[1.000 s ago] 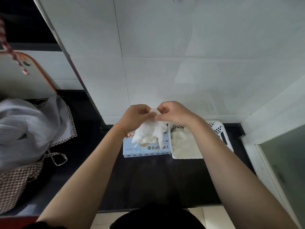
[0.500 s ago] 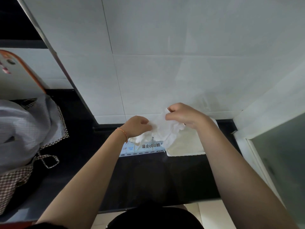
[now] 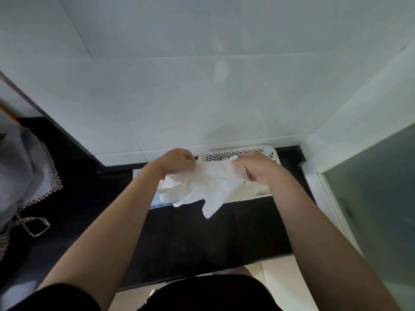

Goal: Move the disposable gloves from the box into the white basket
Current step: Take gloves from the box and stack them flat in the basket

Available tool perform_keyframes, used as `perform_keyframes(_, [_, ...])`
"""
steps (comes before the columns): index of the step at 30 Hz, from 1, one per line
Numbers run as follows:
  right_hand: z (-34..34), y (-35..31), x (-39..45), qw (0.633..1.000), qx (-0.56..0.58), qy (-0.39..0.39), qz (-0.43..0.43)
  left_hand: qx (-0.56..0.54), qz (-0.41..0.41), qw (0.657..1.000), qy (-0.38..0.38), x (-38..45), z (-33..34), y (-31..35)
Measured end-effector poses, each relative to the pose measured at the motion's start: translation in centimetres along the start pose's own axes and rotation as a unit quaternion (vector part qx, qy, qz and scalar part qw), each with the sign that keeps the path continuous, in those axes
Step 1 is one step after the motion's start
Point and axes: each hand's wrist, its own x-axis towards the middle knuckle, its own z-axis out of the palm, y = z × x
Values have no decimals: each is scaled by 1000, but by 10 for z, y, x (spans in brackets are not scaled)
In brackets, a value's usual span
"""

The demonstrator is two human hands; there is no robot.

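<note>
A thin white disposable glove (image 3: 211,187) is stretched between my two hands, its fingers hanging down over the black counter. My left hand (image 3: 177,161) pinches its left edge and my right hand (image 3: 253,168) pinches its right edge, above the white perforated basket (image 3: 242,151). More pale gloves (image 3: 253,190) lie inside the basket. The light blue glove box (image 3: 157,199) sits left of the basket, mostly hidden under my left forearm and the glove, with more white gloves (image 3: 168,187) bulging from it.
White tiled wall (image 3: 202,86) stands right behind the basket and box. A grey cloth with checked trim (image 3: 24,176) lies on the black counter (image 3: 202,239) at far left. A frosted glass panel (image 3: 377,198) and white frame bound the right side.
Both hands have moved rightward with the glove and pulled it wider apart; it now spreads out flat over the basket's near edge. The camera has turned right and down.
</note>
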Motion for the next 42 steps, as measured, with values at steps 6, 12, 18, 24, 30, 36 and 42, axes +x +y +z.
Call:
perform_keyframes(6, [-43,38,21,988,-97,119,8,167,39,985,29,61,48,27])
perform_keyframes(12, [-75,58,47,966,-214,120,-81,270,41,960,57,89,71,46])
perform_keyframes(18, [-91,73,73,948,-289,114,-70,372,114,915,106,102,101,47])
perform_keyframes(24, [-90,80,86,920,-374,86,-76,399,80,902,142,83,131,55])
perform_keyframes(30, [-89,87,91,867,-484,79,-92,302,-83,949,-24,80,151,38])
perform_keyframes(36, [-86,88,86,813,-563,72,-129,231,-95,967,-50,78,163,29])
perform_keyframes(42, [-79,75,79,800,-566,120,-158,207,-62,976,6,73,146,39])
